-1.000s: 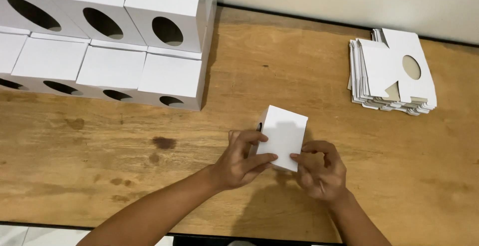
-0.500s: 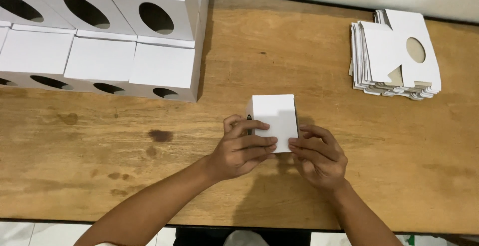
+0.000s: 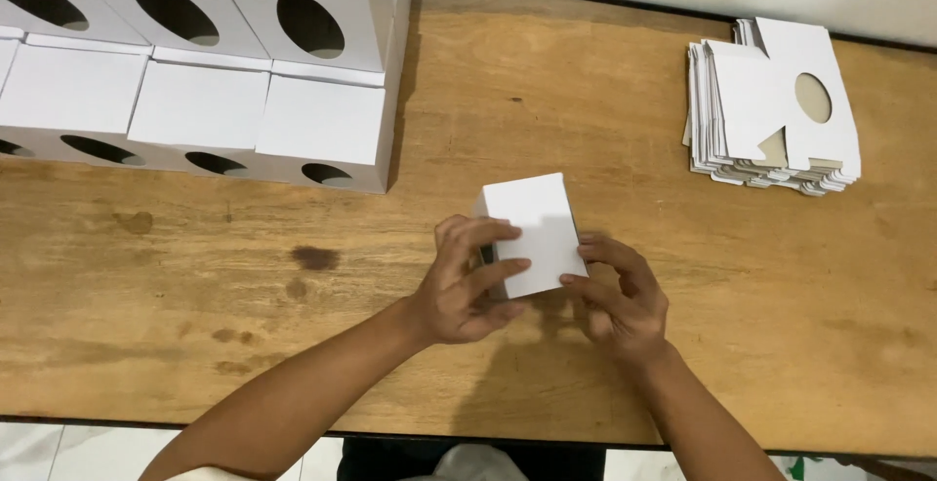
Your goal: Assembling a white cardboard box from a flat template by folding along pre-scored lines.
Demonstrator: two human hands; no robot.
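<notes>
The left hand point(image 3: 467, 281) sat at seven o'clock, fingers curled toward three. The right hand point(image 3: 619, 298) sat at five o'clock, fingers bent toward eleven. Both forearms ran down to six.

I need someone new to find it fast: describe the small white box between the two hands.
On the wooden table, near its front edge, the left hand and right hand grip a small white cardboard box. Unlike the stacked white boxes with oval holes at back left, it stands alone, showing a plain face.

A single head-worn camera looks steeply down from above the person's seat onto the wooden desk point(image 3: 683, 364), facing toward the wall at the desk's far edge. It sits close, with both forearms entering from the bottom edge.
</notes>
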